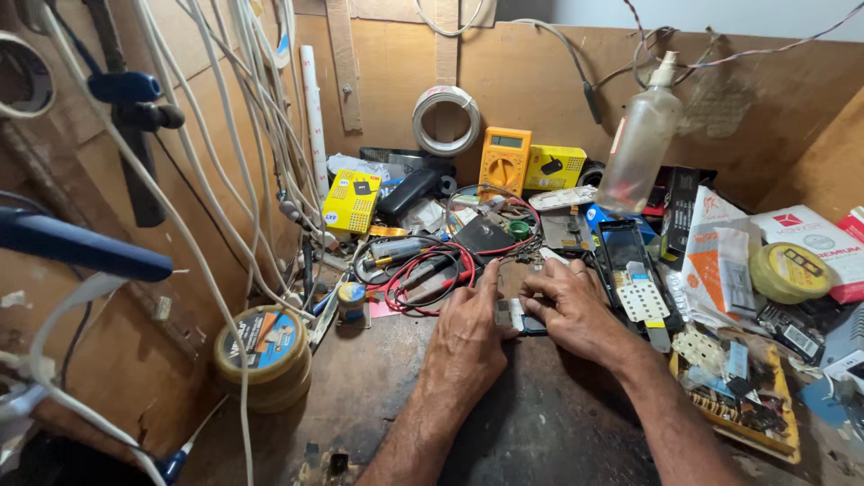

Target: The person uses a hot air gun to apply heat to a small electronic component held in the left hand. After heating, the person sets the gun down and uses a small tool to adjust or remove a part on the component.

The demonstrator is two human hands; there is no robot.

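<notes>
I have my left hand and right hand pinching a small phone part, mid-disassembly I judge, needing steady fingertip prying next.

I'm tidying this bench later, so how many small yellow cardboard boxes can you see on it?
2. One yellow box leans at the left of the clutter by the white cables; the other yellow box stands at the back wall, right of the yellow multimeter. More may be buried under the clutter.

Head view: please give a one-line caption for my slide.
Both hands, left and right, hold a small phone part on a cluttered bench near a multimeter.
</notes>
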